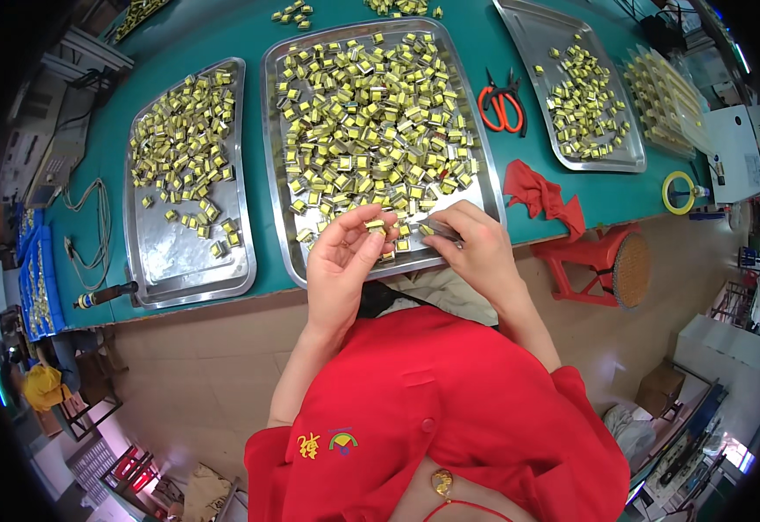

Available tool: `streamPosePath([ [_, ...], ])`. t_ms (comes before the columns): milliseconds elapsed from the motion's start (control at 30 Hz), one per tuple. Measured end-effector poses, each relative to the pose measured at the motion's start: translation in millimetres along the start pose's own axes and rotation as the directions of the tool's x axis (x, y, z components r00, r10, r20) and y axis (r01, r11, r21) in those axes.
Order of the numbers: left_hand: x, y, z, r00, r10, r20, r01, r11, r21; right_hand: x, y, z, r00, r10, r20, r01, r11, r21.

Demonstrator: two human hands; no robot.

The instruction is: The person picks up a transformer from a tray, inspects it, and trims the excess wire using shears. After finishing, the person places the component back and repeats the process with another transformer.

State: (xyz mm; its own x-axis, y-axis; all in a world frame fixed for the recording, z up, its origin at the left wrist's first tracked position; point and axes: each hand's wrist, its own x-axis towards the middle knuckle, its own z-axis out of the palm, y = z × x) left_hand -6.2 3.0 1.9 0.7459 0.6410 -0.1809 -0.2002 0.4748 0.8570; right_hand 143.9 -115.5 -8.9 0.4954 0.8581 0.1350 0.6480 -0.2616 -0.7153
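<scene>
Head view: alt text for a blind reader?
A person's left hand holds a yellow-topped component over the near end of a middle tray heaped with similar parts; the right hand is beside it, its grip unclear. A left tray and a right tray hold more on the green table, an orange-handled tool and red cloth near the right one.

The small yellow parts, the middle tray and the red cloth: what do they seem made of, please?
Small yellow parts: yellow plastic or tape, perhaps, with shiny silvery sides that look metallic.
Middle tray: probably polished stainless steel; its silvery surface gleams.
Red cloth: likely matte fabric, lying in soft, crumpled folds.
</scene>
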Motion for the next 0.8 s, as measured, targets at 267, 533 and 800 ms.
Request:
streamPosePath([
  [267,-3,-11,1,0.985,0.020,0.170,-0.064,0.964,0.259,-5,-4,-20,0.930,0.187,0.316,-0.345,0.740,0.577],
  [533,-2,-16,6,0.959,0.128,0.254,-0.227,0.882,0.413,-11,-11,-19,0.927,0.129,0.351,-0.370,0.461,0.807],
  [800,-6,-11,10,0.982,0.074,0.173,-0.131,0.928,0.348,-12,-10,-17,0.941,0.150,0.304,-0.338,0.465,0.818],
])
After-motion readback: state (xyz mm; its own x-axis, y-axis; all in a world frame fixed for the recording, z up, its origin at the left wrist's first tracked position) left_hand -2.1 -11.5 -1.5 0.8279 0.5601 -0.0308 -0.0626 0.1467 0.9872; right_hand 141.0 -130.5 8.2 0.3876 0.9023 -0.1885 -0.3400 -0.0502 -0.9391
